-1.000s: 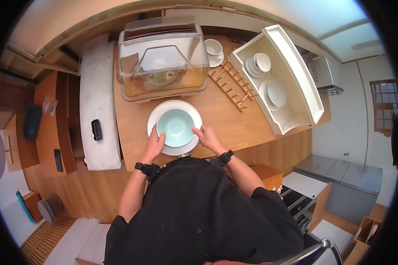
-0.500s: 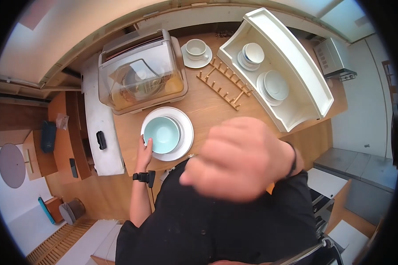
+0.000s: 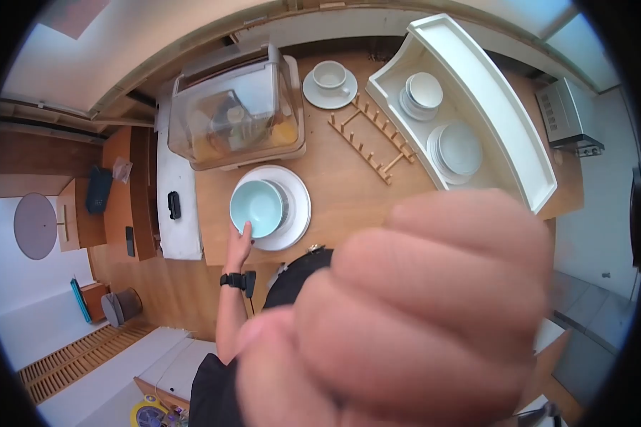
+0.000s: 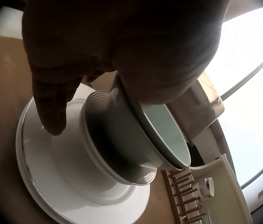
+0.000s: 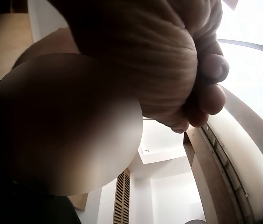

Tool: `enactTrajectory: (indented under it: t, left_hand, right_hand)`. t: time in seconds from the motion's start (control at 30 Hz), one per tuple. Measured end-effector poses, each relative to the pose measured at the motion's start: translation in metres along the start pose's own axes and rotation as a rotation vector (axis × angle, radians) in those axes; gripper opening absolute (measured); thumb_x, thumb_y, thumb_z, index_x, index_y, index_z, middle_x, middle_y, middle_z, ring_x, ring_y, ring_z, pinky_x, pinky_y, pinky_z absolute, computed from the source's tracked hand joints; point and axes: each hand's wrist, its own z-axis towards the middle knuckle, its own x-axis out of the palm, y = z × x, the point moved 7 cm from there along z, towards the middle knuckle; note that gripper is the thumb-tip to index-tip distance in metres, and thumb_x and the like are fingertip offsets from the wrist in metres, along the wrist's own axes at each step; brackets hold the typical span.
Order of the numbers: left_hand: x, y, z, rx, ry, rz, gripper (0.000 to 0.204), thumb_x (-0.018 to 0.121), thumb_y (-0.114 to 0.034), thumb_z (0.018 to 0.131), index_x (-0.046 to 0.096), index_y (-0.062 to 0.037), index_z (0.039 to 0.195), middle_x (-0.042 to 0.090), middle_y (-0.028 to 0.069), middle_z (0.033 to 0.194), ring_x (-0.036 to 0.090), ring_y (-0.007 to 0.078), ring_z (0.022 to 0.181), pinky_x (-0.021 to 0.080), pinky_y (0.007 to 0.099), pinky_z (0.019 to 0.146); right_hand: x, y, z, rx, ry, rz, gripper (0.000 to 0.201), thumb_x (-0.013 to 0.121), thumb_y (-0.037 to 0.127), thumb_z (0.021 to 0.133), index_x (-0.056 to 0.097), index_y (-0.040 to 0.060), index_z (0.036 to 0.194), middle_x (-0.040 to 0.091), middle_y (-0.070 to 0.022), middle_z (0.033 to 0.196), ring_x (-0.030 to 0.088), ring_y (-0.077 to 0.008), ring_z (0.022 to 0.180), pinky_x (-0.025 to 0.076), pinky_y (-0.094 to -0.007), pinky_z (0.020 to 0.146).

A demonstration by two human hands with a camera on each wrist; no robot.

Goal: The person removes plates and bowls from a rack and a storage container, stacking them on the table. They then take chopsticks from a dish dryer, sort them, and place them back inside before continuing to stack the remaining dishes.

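My left hand (image 3: 239,243) grips the near left rim of a mint-green bowl (image 3: 255,208), its thumb over the edge. In the left wrist view the bowl (image 4: 168,133) leans over stacked white plates (image 4: 42,158), the fingers reaching down outside it. The head view shows the wide white plate (image 3: 300,217) under the stack, on the wooden table. My right hand (image 3: 420,306) is raised close to the head camera, large and blurred, fingers curled in. Nothing shows in its grasp; in the right wrist view the curled fingertips (image 5: 213,98) are bare.
Behind the stack stands a clear-lidded container (image 3: 238,117). A cup (image 3: 329,74) on a saucer (image 3: 312,92) and a wooden peg rack (image 3: 360,148) sit farther right. The white open bin (image 3: 502,117) holds bowls (image 3: 426,90) and plates (image 3: 460,149).
My right hand has let go of the bowl and risen toward the head camera, its fingers curled. The left hand has kept hold of the bowl, which now sits left of the plate's middle.
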Motion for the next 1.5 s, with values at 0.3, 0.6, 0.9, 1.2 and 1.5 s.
enactTrajectory:
  t: [0.3,0.6,0.9,1.2,1.5]
  left_hand:
    - [0.011,0.028,-0.004,-0.119,0.033,-0.037,0.055,0.05,-0.04,0.102,0.032,-0.0099,0.145,0.058,0.0105,0.119,0.064,0.0189,0.092,0.055,0.0316,0.07]
    - [0.008,0.017,-0.004,-0.135,0.023,-0.004,0.053,0.05,-0.042,0.102,0.037,-0.0078,0.14,0.061,0.0108,0.117,0.066,0.0201,0.092,0.056,0.0332,0.072]
    - [0.007,0.013,-0.015,-0.128,0.0,-0.03,0.053,0.051,-0.039,0.102,0.035,-0.0037,0.138,0.059,0.0115,0.109,0.062,0.0159,0.083,0.054,0.0316,0.066]
    - [-0.003,0.025,-0.001,-0.091,0.037,-0.044,0.063,0.049,-0.046,0.102,0.029,-0.0064,0.146,0.056,0.0153,0.124,0.062,0.0222,0.098,0.056,0.036,0.076]
    - [-0.016,0.033,0.021,-0.046,0.055,-0.142,0.068,0.048,-0.045,0.102,0.028,-0.0003,0.149,0.051,0.0199,0.129,0.061,0.0246,0.102,0.057,0.0357,0.077]
  right_hand:
    - [0.061,-0.181,-0.351,1.52,-0.074,0.109,0.026,0.062,0.022,0.096,0.063,-0.0033,0.089,0.066,-0.0152,0.07,0.066,-0.0202,0.057,0.049,-0.0326,0.054]
    - [0.061,-0.199,-0.642,2.205,-0.758,0.178,0.05,0.058,0.041,0.097,0.062,-0.0041,0.076,0.061,-0.0098,0.062,0.057,-0.0162,0.045,0.046,-0.0273,0.038]
    - [0.086,-0.208,-0.657,2.238,-0.717,0.29,0.024,0.053,0.015,0.093,0.058,-0.0078,0.099,0.065,-0.0141,0.071,0.06,-0.0165,0.049,0.044,-0.0264,0.037]
    - [0.064,-0.179,-0.647,2.091,-0.879,0.383,0.023,0.048,0.005,0.087,0.057,-0.0058,0.106,0.064,-0.0129,0.072,0.057,-0.0139,0.05,0.04,-0.024,0.037]
    - [0.116,-0.076,-0.448,1.878,-0.435,0.499,0.021,0.053,0.015,0.096,0.057,-0.0021,0.109,0.062,-0.0061,0.069,0.054,-0.0095,0.044,0.04,-0.023,0.035]
